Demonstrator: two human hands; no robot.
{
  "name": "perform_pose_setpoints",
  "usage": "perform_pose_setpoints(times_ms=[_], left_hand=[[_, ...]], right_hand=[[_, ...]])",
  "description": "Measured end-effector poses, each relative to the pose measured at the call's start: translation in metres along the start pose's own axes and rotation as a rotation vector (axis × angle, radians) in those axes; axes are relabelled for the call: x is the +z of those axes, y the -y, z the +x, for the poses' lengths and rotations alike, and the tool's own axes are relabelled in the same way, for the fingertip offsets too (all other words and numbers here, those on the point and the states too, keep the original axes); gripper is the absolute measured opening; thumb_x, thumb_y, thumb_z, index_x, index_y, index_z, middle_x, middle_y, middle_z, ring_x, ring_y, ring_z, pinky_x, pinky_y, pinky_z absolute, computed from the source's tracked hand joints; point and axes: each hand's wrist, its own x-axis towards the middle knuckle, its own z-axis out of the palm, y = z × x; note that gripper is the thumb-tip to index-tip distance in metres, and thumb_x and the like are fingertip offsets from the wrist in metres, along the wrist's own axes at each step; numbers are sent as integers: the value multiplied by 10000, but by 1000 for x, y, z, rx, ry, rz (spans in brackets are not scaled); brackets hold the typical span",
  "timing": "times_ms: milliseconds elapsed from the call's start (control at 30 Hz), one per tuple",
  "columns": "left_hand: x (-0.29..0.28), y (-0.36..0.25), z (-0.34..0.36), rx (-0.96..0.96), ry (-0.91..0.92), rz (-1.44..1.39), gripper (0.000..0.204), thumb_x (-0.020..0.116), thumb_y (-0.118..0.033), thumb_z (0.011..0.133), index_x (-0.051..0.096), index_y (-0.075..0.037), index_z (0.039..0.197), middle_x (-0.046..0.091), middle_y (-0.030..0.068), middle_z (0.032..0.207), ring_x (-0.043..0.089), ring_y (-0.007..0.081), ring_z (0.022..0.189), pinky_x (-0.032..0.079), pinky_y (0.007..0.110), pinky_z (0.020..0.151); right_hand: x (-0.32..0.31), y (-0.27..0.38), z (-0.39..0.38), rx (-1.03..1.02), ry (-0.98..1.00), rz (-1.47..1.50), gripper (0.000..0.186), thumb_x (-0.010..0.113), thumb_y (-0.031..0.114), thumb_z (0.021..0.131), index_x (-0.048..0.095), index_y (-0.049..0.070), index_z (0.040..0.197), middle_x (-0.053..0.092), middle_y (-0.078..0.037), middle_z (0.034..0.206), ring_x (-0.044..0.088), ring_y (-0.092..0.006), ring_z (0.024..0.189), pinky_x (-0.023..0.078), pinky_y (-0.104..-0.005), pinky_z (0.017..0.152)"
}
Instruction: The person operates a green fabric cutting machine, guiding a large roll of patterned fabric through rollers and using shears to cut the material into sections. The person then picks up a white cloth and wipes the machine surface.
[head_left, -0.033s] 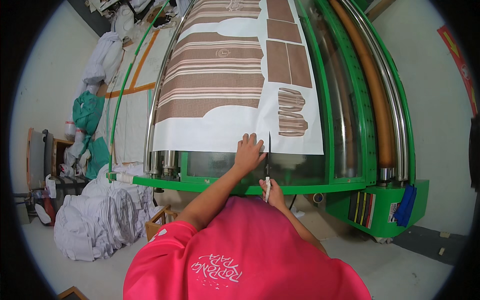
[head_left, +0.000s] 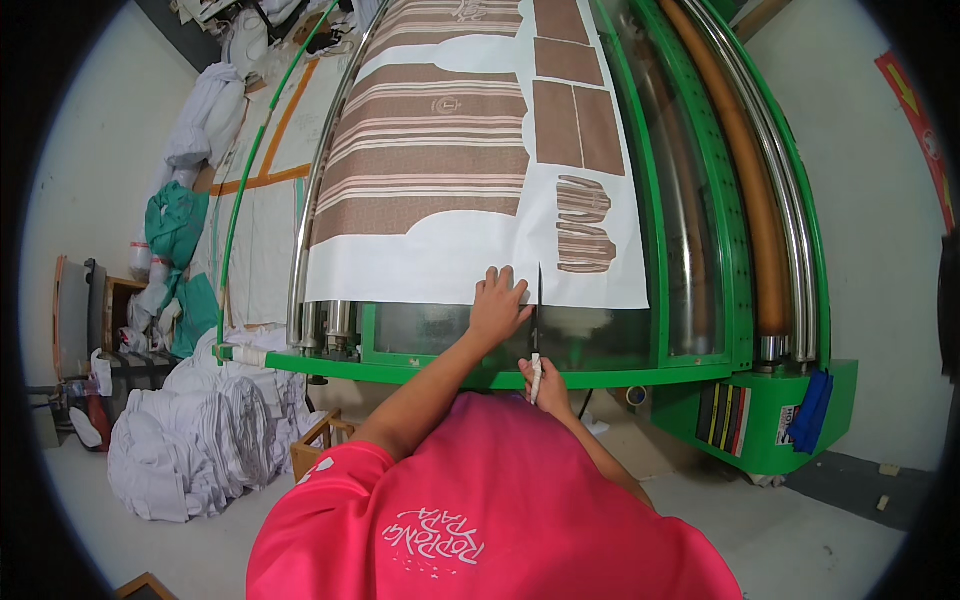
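Observation:
A large white sheet (head_left: pixel 370 270) printed with brown striped garment-shaped panels (head_left: pixel 430 180) lies over the green-framed machine. Whether it is paper or cloth I cannot tell. My left hand (head_left: pixel 497 308) rests on its near edge, palm down and fingers spread. Just to the right, my right hand (head_left: pixel 546 386) grips scissors (head_left: pixel 537 330) by a white-wrapped handle. Their long dark blades point away from me, cross the sheet's near edge and end over its white margin. Edge-on as they are, I cannot see how far the blades are parted. Small striped pieces (head_left: pixel 585 248) are printed just beyond the tip.
The machine's green front rail (head_left: pixel 450 377) runs between me and the sheet. Metal and brown rollers (head_left: pixel 755 200) line its right side. White cloth (head_left: pixel 190 450) is heaped on the floor at the left, near a wooden stool (head_left: pixel 318 440). A blue cloth (head_left: pixel 810 410) hangs at right.

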Motion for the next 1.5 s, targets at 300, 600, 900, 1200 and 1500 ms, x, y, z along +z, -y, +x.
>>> perform_pose_setpoints(times_ms=[300,600,900,1200,1500], left_hand=[[6,7,12,58,79,106,337,813,-340,937,741,-226,1246,520,219,1501,451,501,1428,495,615,1006],[3,14,6,60,-7,-59,244,767,-290,953,743,-186,1172,485,225,1562,446,478,1454,439,627,1053],[4,23,4,34,-45,-226,225,739,-280,967,740,-155,1154,500,222,1565,434,480,1507,385,633,1115],[-3,23,7,12,-50,-374,186,750,-206,917,698,-104,1063,514,209,1529,437,478,1509,348,634,1145],[4,25,7,-4,-13,-381,154,759,-205,906,698,-122,1020,531,201,1531,427,480,1524,330,640,1143]], right_hand=[[1,14,6,-30,-22,39,504,818,545,1024,690,58,1032,570,-4,645,565,-130,516,440,-335,493],[-10,50,57,-95,30,28,440,807,476,1051,645,68,1018,549,15,659,546,-104,513,484,-312,446],[-17,90,119,-94,67,135,503,801,530,1038,664,47,1005,575,5,652,561,-122,479,471,-313,446],[-17,153,175,-118,43,41,478,775,499,1065,659,42,992,569,9,643,559,-120,477,458,-309,444],[-18,204,233,-150,24,-12,520,740,559,1075,599,85,913,566,12,638,563,-122,460,441,-292,428]])
